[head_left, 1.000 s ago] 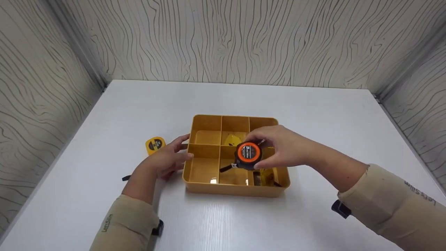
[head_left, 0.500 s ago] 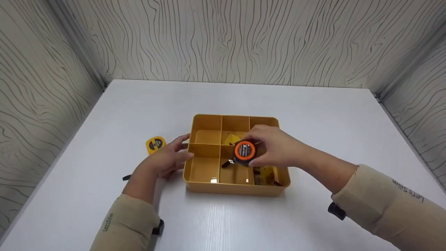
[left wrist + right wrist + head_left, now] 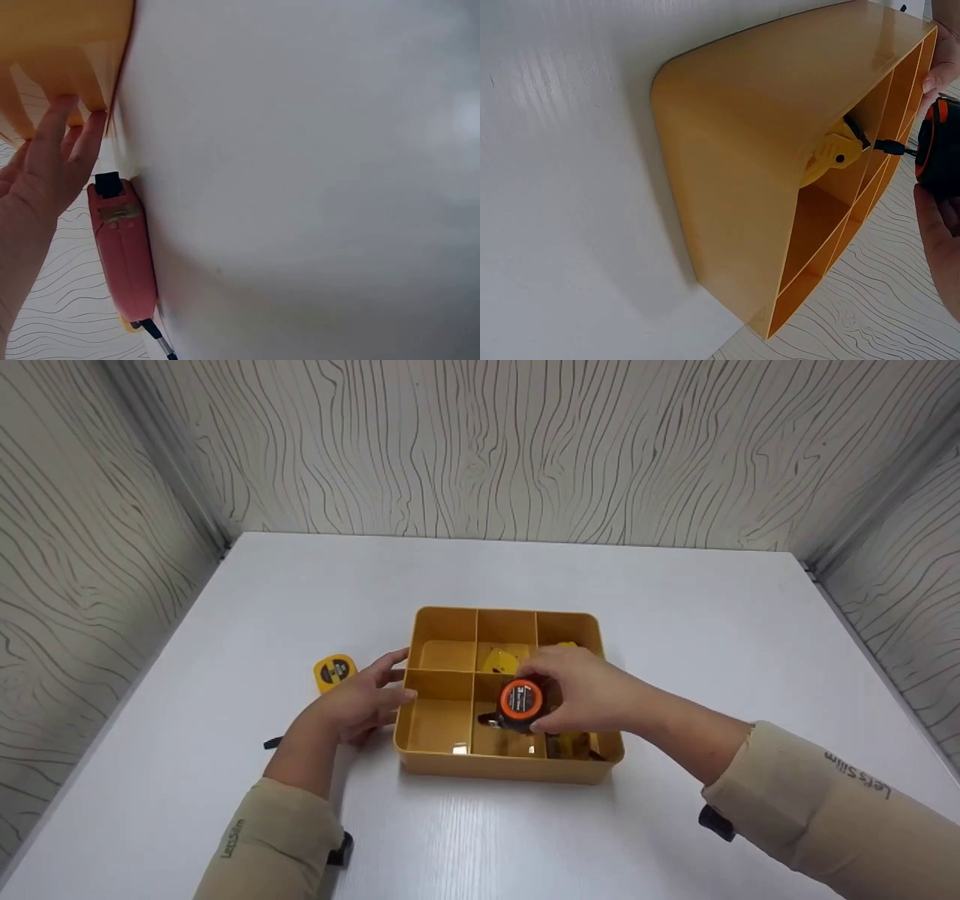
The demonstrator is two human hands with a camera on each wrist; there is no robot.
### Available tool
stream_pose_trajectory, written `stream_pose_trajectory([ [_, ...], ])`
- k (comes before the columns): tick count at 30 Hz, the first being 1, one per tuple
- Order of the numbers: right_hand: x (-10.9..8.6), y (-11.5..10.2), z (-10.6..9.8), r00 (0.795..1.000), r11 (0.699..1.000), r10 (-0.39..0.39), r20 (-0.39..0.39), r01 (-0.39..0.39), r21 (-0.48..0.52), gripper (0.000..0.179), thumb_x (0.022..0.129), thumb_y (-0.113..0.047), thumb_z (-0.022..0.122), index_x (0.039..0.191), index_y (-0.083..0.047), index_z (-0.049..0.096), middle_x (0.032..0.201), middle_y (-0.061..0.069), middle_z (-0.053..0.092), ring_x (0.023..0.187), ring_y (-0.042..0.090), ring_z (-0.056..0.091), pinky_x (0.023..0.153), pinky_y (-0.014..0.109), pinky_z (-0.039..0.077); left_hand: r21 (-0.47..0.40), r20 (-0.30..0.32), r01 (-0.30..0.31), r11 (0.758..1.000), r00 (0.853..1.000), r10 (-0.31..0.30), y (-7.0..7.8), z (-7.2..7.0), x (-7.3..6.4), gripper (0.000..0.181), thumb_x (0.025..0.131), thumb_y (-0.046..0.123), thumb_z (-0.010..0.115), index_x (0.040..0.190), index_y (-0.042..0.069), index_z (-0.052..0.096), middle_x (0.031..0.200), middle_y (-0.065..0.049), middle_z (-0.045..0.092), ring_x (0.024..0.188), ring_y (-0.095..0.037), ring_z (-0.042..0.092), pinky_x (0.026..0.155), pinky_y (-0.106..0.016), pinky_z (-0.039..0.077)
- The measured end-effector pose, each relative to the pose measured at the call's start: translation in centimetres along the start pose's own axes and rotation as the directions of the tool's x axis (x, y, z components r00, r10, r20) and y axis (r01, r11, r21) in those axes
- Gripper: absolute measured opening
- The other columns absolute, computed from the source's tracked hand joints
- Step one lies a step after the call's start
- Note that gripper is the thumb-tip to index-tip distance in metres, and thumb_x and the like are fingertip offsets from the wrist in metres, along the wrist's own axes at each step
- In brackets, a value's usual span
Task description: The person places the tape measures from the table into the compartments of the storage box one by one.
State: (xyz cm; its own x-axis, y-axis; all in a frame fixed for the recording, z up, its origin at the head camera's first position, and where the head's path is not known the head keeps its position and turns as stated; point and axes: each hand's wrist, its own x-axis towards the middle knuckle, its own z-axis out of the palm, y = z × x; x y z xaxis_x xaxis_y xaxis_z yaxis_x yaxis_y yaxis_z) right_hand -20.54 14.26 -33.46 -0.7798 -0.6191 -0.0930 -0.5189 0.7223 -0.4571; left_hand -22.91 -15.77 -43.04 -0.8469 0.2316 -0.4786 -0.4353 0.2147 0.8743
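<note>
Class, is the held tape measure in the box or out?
Out: the right wrist view shows the right hand holding the tape measure above the box.

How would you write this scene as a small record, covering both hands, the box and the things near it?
Surface: white table
Box: yellow-brown, six compartments, resting on the table
Contents: yellow items in at least the far middle and near right compartments
Right hand: holds a black-and-orange tape measure above the box
Left hand: touches the box's left side
Left of box: yellow tape measure
Near left hand: red case, seen in the left wrist view
</note>
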Motion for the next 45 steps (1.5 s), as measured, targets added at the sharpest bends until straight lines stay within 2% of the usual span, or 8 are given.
stream_pose_trajectory([
  [6, 0.4, 0.0, 1.1, 0.998, 1.0, 0.016, 0.054, -0.015, -0.008, 0.045, 0.067, -0.025, 0.08, 0.108, -0.019, 0.062, 0.102, -0.01, 0.058, 0.098, 0.012, 0.049, 0.083, 0.03, 0.046, 0.012, -0.008, 0.015, 1.0, 1.0, -0.014, 0.1, 0.0, -0.1, 0.074, 0.075, 0.029, 0.074, 0.134, 0.049, 0.034, 0.137, 0.009, 0.038, 0.113, -0.025, 0.052, 0.095, -0.046, 0.041],
  [12, 0.6, 0.4, 1.0, 0.997, 0.999, -0.038, 0.073, 0.04, -0.033, 0.048, 0.071, -0.021, 0.078, 0.115, -0.014, 0.061, 0.108, -0.004, 0.058, 0.1, 0.016, 0.051, 0.087, 0.036, 0.045, -0.009, 0.01, -0.021, 1.0, 1.0, 0.021, 0.1, 0.1, -0.1, 0.073, 0.079, 0.023, 0.071, 0.137, 0.044, 0.033, 0.138, 0.005, 0.038, 0.116, -0.022, 0.051, 0.096, -0.046, 0.041],
  [21, 0.6, 0.7, -1.0, 0.998, 0.998, -0.063, 0.028, 0.062, 0.006, 0.051, 0.072, -0.022, 0.078, 0.12, -0.019, 0.06, 0.116, -0.001, 0.056, 0.097, 0.015, 0.052, 0.084, 0.034, 0.048, -0.002, 0.013, -0.004, 1.0, 1.0, 0.004, 0.1, -0.1, -0.1, 0.07, 0.079, 0.025, 0.071, 0.134, 0.048, 0.035, 0.138, 0.006, 0.037, 0.114, -0.025, 0.053, 0.097, -0.05, 0.037],
  [31, 0.4, 1.2, -0.9, 0.999, 0.998, -0.035, 0.013, 0.034, 0.057, 0.051, 0.072, -0.02, 0.078, 0.12, -0.02, 0.06, 0.116, -0.003, 0.056, 0.097, 0.015, 0.052, 0.084, 0.034, 0.048, 0.006, 0.006, 0.015, 1.0, 1.0, -0.015, 0.1, -0.1, -0.2, 0.072, 0.078, 0.027, 0.072, 0.135, 0.049, 0.033, 0.138, 0.009, 0.037, 0.113, -0.026, 0.053, 0.094, -0.046, 0.04],
  [37, 0.3, 1.4, -1.4, 0.999, 0.991, -0.035, 0.007, 0.034, 0.13, 0.052, 0.073, -0.022, 0.077, 0.121, -0.02, 0.059, 0.114, -0.004, 0.055, 0.103, 0.02, 0.055, 0.088, 0.035, 0.048, 0.01, 0.007, 0.011, 1.0, 1.0, -0.011, 0.0, -0.1, -0.1, 0.071, 0.079, 0.026, 0.071, 0.135, 0.048, 0.033, 0.138, 0.009, 0.037, 0.114, -0.026, 0.052, 0.095, -0.048, 0.039],
  [45, -0.3, 2.6, -3.1, 0.998, 0.993, -0.009, -0.058, 0.016, 0.116, 0.046, 0.077, -0.024, 0.074, 0.12, -0.018, 0.059, 0.115, -0.004, 0.057, 0.103, 0.019, 0.054, 0.088, 0.039, 0.048, -0.002, 0.014, 0.006, 1.0, 1.0, -0.006, 0.1, 0.0, 0.0, 0.072, 0.079, 0.025, 0.071, 0.136, 0.047, 0.032, 0.138, 0.008, 0.036, 0.115, -0.026, 0.051, 0.096, -0.048, 0.038],
])
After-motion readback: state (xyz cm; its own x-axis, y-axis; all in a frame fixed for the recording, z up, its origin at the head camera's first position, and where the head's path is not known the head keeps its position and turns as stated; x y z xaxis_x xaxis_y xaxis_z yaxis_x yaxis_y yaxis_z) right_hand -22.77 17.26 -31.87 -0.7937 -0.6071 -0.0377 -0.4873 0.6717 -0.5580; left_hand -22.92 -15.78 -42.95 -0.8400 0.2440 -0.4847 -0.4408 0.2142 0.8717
